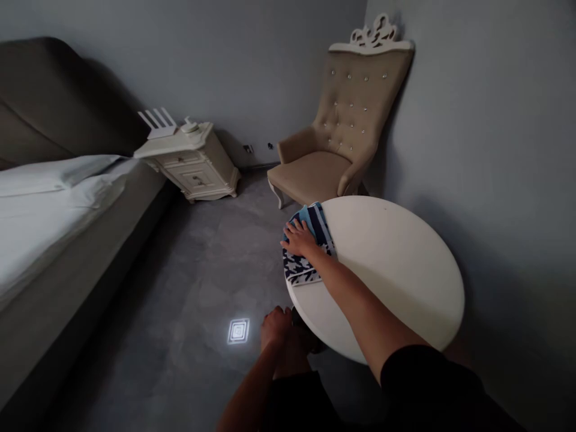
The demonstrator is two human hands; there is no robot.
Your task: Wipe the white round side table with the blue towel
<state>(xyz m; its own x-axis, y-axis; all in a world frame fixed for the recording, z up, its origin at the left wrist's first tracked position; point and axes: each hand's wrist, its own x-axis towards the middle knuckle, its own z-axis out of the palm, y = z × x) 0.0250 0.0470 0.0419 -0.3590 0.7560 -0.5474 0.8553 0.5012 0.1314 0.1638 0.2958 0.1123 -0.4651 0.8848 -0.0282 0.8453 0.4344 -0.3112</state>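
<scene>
My right hand (300,239) lies flat on a folded cloth (321,225), fingers stretched out and apart. Blue, navy and white stripes run along the cloth's far part, and a dark-and-white houndstooth pattern covers the near part. It rests at the left edge of a round white table (396,258), my forearm reaching across the tabletop. Lower down, beside the table's near left rim, my left hand (275,327) rests at my bent knee. Its fingers curl away from view, mostly hidden, and I see no object in it.
A tan tufted armchair (315,171) stands just behind the table. At the back left, a cream nightstand (198,171) carries a white router (161,129) and a pump bottle (189,127). The bed (54,210) runs along the left. A square light pattern (238,331) shows on the grey floor.
</scene>
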